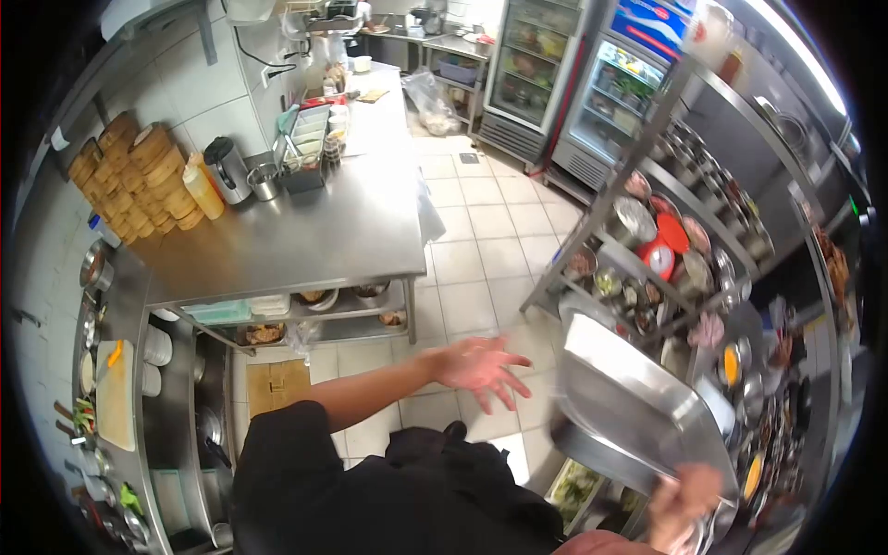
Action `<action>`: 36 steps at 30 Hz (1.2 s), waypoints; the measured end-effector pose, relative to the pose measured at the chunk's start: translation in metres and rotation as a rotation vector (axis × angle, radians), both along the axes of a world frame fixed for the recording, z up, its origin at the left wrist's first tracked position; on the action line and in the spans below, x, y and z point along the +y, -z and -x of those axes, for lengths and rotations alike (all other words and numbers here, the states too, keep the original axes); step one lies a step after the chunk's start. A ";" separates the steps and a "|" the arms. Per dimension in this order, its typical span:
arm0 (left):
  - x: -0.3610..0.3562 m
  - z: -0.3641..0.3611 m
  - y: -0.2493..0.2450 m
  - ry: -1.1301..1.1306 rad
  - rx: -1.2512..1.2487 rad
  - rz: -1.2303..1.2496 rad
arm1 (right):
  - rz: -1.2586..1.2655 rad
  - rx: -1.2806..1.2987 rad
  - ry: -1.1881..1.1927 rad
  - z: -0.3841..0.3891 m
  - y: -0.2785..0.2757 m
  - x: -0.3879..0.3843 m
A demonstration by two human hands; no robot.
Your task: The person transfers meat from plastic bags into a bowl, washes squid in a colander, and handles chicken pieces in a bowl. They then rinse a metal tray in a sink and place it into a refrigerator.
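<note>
My left hand (479, 370) is stretched out over the tiled floor, palm up and fingers spread, with nothing in it. At the lower right, my right hand (684, 504) is closed on the near edge of a large, deep metal pan (638, 393). The pan is tilted and slightly blurred, beside the shelving rack. Below the pan, a container of chopped greens (575, 490) shows in part.
A steel worktable (296, 231) stands at the left, holding bamboo steamers (139, 176), a kettle (227, 169) and an ingredient tray. A loaded metal rack (601, 199) stands at the right. Glass-door fridges (532, 65) are at the back. A cutting board (117, 398) lies far left.
</note>
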State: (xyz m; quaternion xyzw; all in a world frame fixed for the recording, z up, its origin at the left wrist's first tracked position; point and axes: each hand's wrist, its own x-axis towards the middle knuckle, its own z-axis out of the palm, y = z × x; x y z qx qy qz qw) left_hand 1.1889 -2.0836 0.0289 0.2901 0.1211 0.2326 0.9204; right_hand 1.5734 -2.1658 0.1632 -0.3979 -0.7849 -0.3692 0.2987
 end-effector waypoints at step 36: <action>0.899 0.611 0.048 -1.681 0.069 0.269 | 1.512 0.252 -0.483 0.724 0.213 1.256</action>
